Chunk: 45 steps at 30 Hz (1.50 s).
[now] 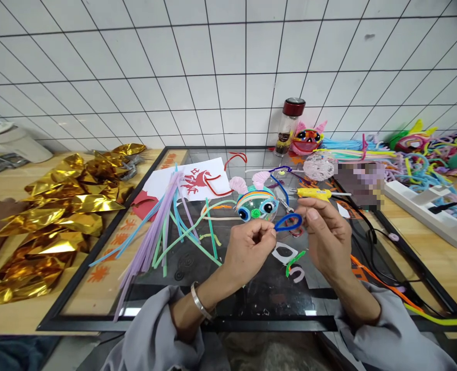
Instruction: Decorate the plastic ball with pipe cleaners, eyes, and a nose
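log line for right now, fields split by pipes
left hand: pinches blue loop | right hand: beside loop | eared craft face: behind hands | glue gun: on board

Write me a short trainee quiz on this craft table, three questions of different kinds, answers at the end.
1. True or false: the left hand pinches the blue loop.

2. Multiple choice: what colour is the lid of the bottle near the tiled wall?
a) white
b) green
c) dark red

3. Fill in the blank: the big-eyed ornament with pale pink ears has a ____ nose.

Key: 1 true; 2 c; 3 green.
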Motion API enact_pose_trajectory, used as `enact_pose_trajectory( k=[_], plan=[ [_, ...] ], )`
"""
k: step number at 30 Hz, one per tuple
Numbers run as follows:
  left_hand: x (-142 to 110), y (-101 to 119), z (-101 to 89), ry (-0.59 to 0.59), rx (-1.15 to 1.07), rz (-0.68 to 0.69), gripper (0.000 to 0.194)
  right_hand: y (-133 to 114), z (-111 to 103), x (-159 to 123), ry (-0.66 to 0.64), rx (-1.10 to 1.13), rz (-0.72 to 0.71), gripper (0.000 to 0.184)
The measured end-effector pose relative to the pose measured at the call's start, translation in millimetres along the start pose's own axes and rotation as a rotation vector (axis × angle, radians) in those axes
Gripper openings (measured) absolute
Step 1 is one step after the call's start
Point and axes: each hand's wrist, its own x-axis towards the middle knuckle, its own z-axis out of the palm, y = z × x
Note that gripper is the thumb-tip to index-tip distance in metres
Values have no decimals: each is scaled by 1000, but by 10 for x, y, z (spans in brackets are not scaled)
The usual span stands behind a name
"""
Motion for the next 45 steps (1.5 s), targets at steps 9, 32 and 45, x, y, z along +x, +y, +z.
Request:
enact_pose_trajectory(
  k=[9, 32, 45],
  plan=[
    [-5, 2, -37, 8, -23, -18, 16, 41, 2, -50, 10, -246, -128, 7],
    [3, -14, -23, 7, -57, -71, 18, 124, 48, -56, 2, -173, 4, 15],
    [23, -29, -26, 35, -83, -83, 17, 125, 53, -51, -16, -132, 0, 16]
  ],
)
